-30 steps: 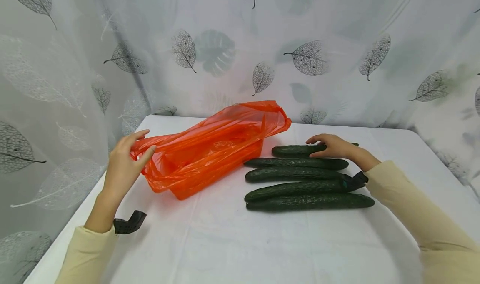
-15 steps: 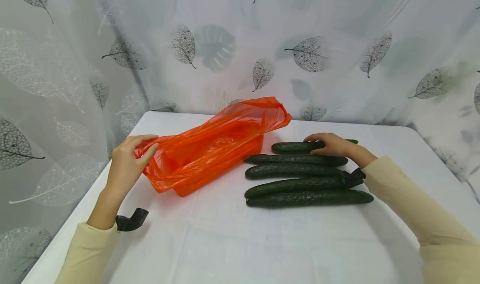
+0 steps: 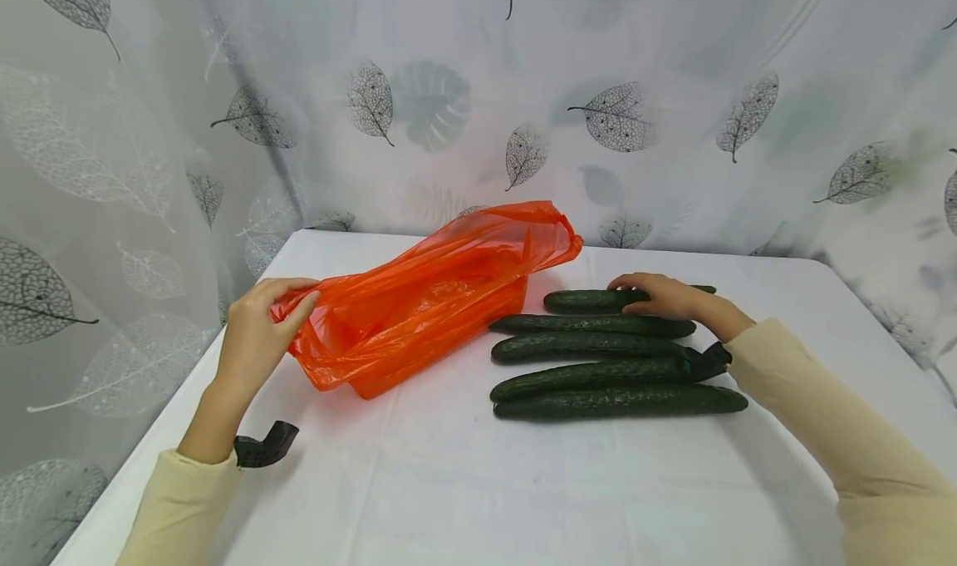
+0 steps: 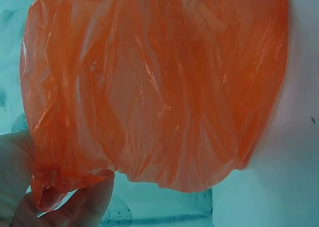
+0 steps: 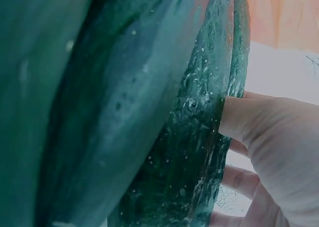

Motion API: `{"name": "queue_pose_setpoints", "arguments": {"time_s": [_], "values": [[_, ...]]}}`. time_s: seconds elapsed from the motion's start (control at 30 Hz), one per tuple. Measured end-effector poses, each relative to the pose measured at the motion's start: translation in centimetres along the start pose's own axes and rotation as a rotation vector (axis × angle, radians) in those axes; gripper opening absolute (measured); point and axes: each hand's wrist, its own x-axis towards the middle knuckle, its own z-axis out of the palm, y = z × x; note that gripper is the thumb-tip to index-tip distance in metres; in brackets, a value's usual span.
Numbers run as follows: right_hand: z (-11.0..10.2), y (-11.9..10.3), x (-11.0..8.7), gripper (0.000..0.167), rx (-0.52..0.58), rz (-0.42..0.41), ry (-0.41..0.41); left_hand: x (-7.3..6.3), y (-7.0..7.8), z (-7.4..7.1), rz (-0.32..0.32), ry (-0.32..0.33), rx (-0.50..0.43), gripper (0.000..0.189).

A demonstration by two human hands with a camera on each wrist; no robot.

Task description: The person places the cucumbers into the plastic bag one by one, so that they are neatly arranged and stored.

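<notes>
An orange plastic bag (image 3: pixel 419 308) lies on the white table, its mouth spread toward the left and front. My left hand (image 3: pixel 250 333) pinches the bag's left rim; in the left wrist view the thumb and fingers close on a bunched corner of the film. At the back of a row of cucumbers, my right hand (image 3: pixel 665 296) grips the farthest cucumber (image 3: pixel 579 302) from above, fingers over its far side and thumb on the near side. In the right wrist view, nearer cucumbers (image 5: pixel 134 92) partly cover the held one.
Several more cucumbers lie side by side in front of the held one, the nearest cucumber (image 3: pixel 620 402) toward me. A leaf-patterned curtain (image 3: pixel 478 92) hangs behind and left of the table (image 3: pixel 478 483). Black wrist mounts (image 3: pixel 267 445) sit at the cuffs.
The left fingers and thumb have moved slightly right and come over the bag's rim, which they now pinch. The right fingers have settled around the farthest cucumber, which stays in place.
</notes>
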Motion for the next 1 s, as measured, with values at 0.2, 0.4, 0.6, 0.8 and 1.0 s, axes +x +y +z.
{"name": "queue_pose_setpoints", "arguments": {"time_s": [0.2,0.4,0.6,0.8,1.0], "values": [[0.1,-0.2,-0.2,0.041,-0.030,0.008,0.004,-0.1,-0.2,0.0,0.009,0.009,-0.004,0.021],[-0.2,-0.9,-0.5,0.041,-0.080,0.032,0.015,-0.1,0.0,0.0,0.011,0.017,-0.011,0.020],[-0.3,-1.0,-0.4,0.041,-0.063,0.009,0.036,-0.1,0.2,0.0,0.012,0.019,-0.033,0.021],[-0.3,-1.5,-0.4,0.041,-0.044,-0.076,0.057,-0.1,0.1,0.1,0.013,0.022,-0.038,0.022],[-0.3,-2.8,-0.4,0.040,-0.082,-0.097,0.066,0.0,0.1,0.2,0.006,0.021,-0.050,0.023]]}}
